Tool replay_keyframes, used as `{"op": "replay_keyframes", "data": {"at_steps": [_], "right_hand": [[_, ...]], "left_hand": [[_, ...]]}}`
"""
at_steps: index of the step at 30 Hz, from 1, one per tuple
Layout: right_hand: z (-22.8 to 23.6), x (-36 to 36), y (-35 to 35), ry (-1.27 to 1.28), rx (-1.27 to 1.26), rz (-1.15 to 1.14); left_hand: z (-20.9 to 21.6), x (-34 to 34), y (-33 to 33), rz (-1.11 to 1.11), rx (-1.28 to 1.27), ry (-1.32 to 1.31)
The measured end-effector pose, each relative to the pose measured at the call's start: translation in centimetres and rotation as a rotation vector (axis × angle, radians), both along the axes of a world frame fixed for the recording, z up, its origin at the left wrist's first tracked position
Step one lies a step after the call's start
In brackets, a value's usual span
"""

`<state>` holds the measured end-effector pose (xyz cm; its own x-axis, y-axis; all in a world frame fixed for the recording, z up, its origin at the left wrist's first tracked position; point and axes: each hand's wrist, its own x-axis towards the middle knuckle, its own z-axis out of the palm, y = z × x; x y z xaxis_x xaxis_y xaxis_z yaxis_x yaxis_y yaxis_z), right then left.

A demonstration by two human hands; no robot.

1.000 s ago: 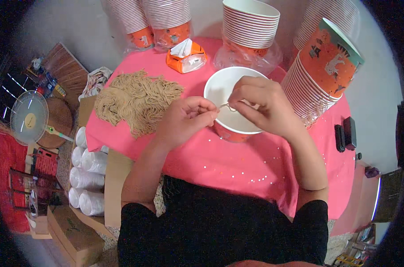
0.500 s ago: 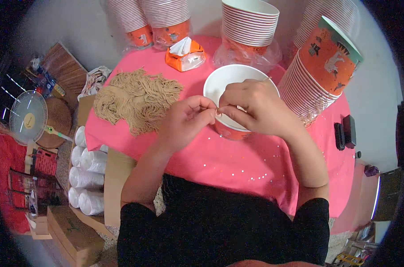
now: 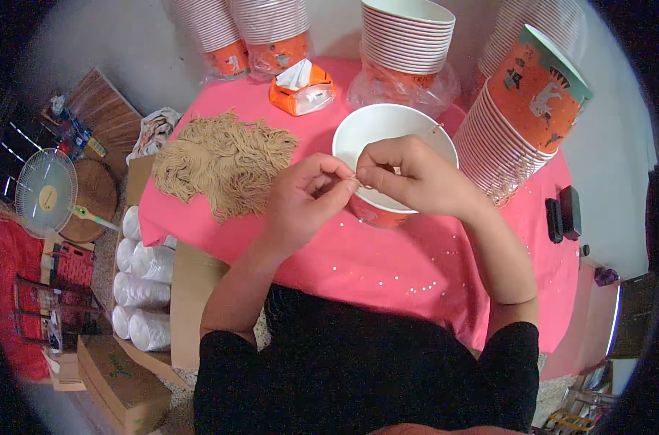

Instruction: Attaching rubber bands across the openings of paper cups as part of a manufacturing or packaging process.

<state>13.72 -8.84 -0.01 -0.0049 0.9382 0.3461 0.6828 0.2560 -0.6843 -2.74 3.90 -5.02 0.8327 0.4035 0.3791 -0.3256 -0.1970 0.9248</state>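
Note:
A paper bucket, white inside and orange outside, stands on the pink-covered table in front of me. At its near left rim, my left hand pinches a thin tan cord between thumb and forefinger. My right hand reaches over the bucket's mouth and pinches the same bit of cord, fingertips almost touching the left ones. A short cord end shows at the far right rim. Left of the bucket, close to my left hand, lies a loose heap of tan cords.
Nested buckets with cords lean at the right; other bucket stacks stand along the wall. An orange tissue pack sits at the back. Small white dots are scattered near me. A carton of wrapped white containers is at the left.
My right hand's fingers have shifted slightly, still pinching close to the left fingertips. The bucket has hardly moved.

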Motion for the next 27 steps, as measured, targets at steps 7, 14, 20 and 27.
{"op": "replay_keyframes", "data": {"at_steps": [7, 14, 20, 27], "right_hand": [[0.7, 0.9, 0.5, 0.275, -0.303, 0.1], [0.1, 0.1, 0.3, 0.31, -0.096, -0.009], [-0.5, -1.7, -0.2, 0.149, -0.032, -0.131], [-1.0, -1.9, 0.1, 0.121, 0.098, -0.107]], "left_hand": [[-0.5, 0.3, -0.7, 0.036, -0.046, -0.088], [-0.7, 0.4, 0.1, -0.003, -0.11, -0.088], [-0.5, 0.4, 0.7, -0.172, -0.444, 0.022], [-0.9, 0.2, 0.9, -0.336, -0.62, 0.036]]}}
